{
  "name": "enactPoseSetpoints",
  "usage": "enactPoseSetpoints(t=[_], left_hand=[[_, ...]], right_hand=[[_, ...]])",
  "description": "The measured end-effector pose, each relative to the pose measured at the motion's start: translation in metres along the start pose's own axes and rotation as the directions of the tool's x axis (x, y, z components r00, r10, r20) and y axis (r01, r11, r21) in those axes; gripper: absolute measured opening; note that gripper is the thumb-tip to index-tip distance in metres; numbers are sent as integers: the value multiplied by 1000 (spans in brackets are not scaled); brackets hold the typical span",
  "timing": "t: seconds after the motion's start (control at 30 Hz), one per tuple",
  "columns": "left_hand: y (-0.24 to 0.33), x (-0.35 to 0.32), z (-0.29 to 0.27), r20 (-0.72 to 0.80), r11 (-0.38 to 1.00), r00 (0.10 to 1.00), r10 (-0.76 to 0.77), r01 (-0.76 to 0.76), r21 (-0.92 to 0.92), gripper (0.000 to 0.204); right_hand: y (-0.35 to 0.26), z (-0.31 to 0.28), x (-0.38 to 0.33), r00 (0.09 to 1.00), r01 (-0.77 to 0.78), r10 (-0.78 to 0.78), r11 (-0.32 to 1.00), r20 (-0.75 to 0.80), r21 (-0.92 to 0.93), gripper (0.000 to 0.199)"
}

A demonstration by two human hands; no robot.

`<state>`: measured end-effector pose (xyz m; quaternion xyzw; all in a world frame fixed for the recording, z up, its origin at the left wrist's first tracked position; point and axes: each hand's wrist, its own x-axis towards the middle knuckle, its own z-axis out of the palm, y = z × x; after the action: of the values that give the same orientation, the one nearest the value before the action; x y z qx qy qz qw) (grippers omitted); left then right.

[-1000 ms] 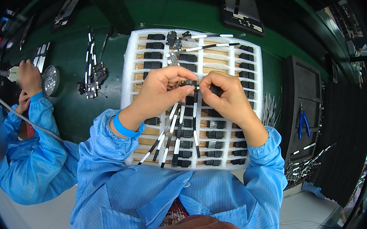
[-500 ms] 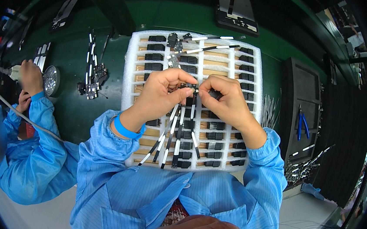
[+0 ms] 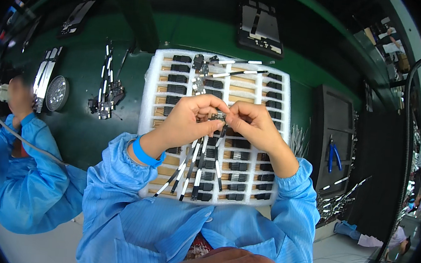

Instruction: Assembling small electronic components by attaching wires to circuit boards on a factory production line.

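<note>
Both hands meet above the white foam tray (image 3: pixel 148 126), pinching one small dark connector (image 3: pixel 217 117) between them. Left hand (image 3: pixel 189 122) has its grip narrow on the part from the left, and right hand (image 3: pixel 251 125) pinches it from the right, fingertips almost touching. Several black-and-white ribbon strips (image 3: pixel 192 167) hang from the part down across the tray toward the blue sleeves. It looks like a fitting or joining step at the connector, mid-way; the next move likely calls for steady, aligned pressure without bending the strips. Blue pliers (image 3: pixel 333 155) lie well apart on the green tabletop (image 3: pixel 119 138).
</note>
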<state>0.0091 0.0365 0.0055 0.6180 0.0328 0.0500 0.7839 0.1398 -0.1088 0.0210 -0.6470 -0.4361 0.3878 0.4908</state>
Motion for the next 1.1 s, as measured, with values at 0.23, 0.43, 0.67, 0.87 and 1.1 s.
enactPoseSetpoints(t=[0.23, 0.43, 0.67, 0.87, 1.1], left_hand=[[-3, 6, -5, -411, 943, 858, 309, -333, 14, 37], [-10, 8, -8, -379, 943, 875, 301, -333, -21, 28], [-19, 6, -10, -363, 923, 853, 376, -378, 66, 21], [-15, 7, -9, -422, 944, 848, 322, -320, 77, 18], [-7, 8, -16, -332, 862, 877, 348, -160, 482, 14]], right_hand=[[-54, -86, 41, 965, 74, -127, 971, -228, -225, 7], [-50, -178, 149, 495, 173, -759, 564, -424, -808, 13], [47, -159, 204, 793, -131, -578, 144, -191, -981, 14], [54, -164, 176, 860, 57, -503, 259, -85, -964, 16], [-29, -103, 83, 959, 237, -271, 605, 83, -760, 14]])
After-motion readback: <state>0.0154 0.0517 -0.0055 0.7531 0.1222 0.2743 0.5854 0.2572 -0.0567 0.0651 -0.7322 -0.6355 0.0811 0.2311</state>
